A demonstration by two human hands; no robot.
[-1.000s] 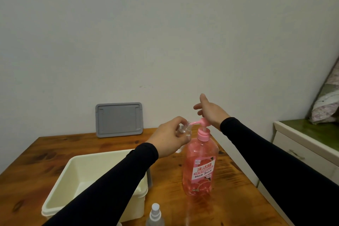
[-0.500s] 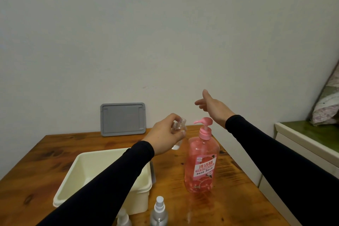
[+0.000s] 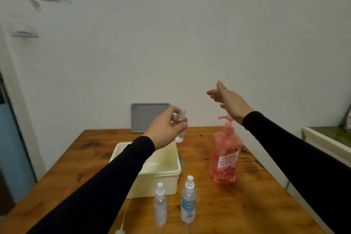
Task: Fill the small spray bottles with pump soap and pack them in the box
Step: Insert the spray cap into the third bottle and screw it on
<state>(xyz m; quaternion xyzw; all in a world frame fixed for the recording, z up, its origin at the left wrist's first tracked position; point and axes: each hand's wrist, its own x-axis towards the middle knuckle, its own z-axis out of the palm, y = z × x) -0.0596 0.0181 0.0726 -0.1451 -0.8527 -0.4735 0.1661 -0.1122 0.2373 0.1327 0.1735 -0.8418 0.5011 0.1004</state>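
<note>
1. Head view: looked forward and down over a wooden desk (image 3: pixel 247 205) set against a pale wall (image 3: pixel 190 34).
2. Left hand (image 3: pixel 165 129): raised above the far edge of the cream box (image 3: pixel 161 174); grip closed around a small clear bottle (image 3: pixel 179 127), capless, neck up and tilted a little to the right.
3. Liquid level inside that small bottle: could not be told.
4. Right hand (image 3: pixel 229 100): held in the air above and behind the pump soap bottle (image 3: pixel 225 157); grip spread open, fingers (image 3: pixel 212 94) extended to the left, nothing held, clear of the pump head (image 3: pixel 225 118).
5. Pump soap bottle: pink, upright on the desk to the right of the box, white label facing the camera, spout pointing left.
6. Cream box: open-topped, sat left of centre on the desk, partly covered by the left sleeve (image 3: pixel 106 186); contents not visible.
7. Two capped spray bottles, upright, just in front of the box's near wall: a clear one (image 3: pixel 160 203) on the left, one with a blue-and-white label (image 3: pixel 188 201) just beside it on the right.
8. Loose white sprayer with dip tube (image 3: pixel 122 220): lay on the desk near the bottom edge, left of the clear spray bottle.
9. Grey lid (image 3: pixel 148 117): leaned upright against the wall at the back of the desk.
10. Green-topped cabinet (image 3: pixel 330 138): stood beside the desk at the right edge.
</note>
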